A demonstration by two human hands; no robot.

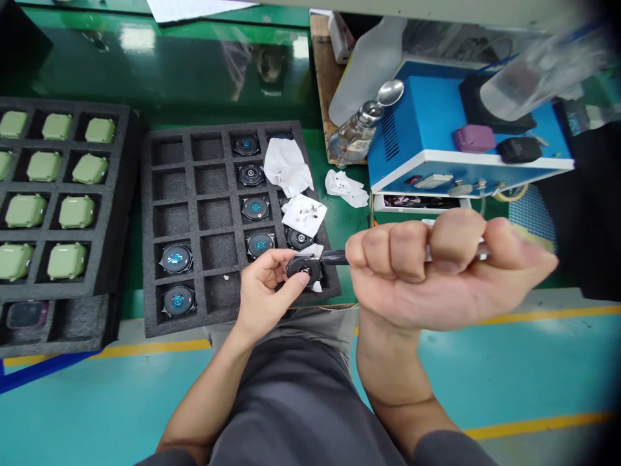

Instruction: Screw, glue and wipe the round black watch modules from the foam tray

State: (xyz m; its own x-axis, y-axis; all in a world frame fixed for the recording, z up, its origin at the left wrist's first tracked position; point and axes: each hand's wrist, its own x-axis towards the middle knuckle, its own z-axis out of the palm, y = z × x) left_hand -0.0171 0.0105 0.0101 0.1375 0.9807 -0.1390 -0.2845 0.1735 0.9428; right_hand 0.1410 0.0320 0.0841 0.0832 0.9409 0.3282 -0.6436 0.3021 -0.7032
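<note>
My left hand is closed on a round black watch body, its thumb pressed on the near face. Bits of white tissue stick out around the watch. My right hand is wrapped in a fist round a black rod-shaped tool, whose tip meets or nearly meets the watch's right edge; the exact contact is hidden. Under and behind the left hand lies a black foam tray, where several round watches sit in compartments. A crumpled tissue and a white pad with dark specks rest on its right side.
Stacked foam trays with green square watch cases stand at left. A glass pump bottle, a blue machine carrying purple and black cases, and another crumpled tissue are at right. A white bottle stands behind.
</note>
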